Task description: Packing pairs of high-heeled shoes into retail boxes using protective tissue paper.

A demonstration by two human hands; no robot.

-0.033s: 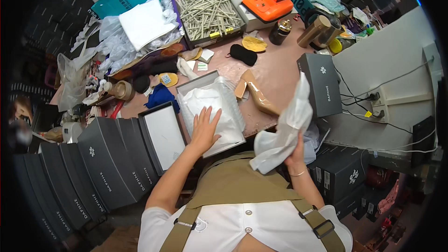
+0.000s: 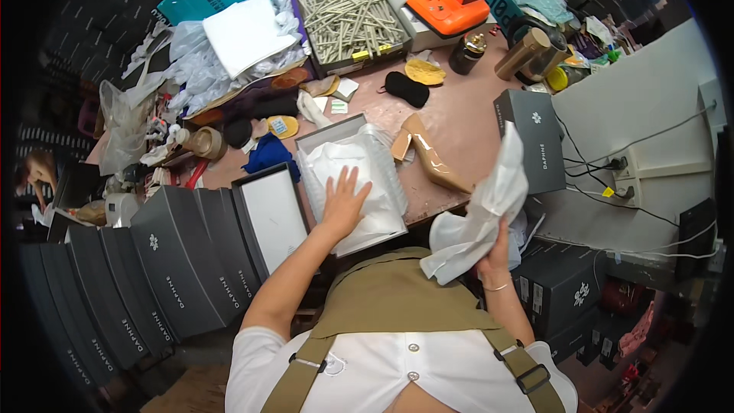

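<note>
Nothing shifted since the earlier frame: same pose, same layout. Left hand (image 2: 344, 203) spread flat, fingers open, pressing white tissue paper (image 2: 348, 164) inside an open shoe box (image 2: 306, 141) at the near edge of the table (image 2: 466, 115). Right hand (image 2: 495, 256) closed around a crumpled white paper sheet (image 2: 478, 214), held up just off that near edge. Beige high-heeled shoe (image 2: 428, 154) lying on its side on the table, between box and raised sheet. Box lid (image 2: 271, 214) just left of the box, then a row of grey shoe boxes (image 2: 164, 268). Another grey box (image 2: 535, 138) at the right edge.
</note>
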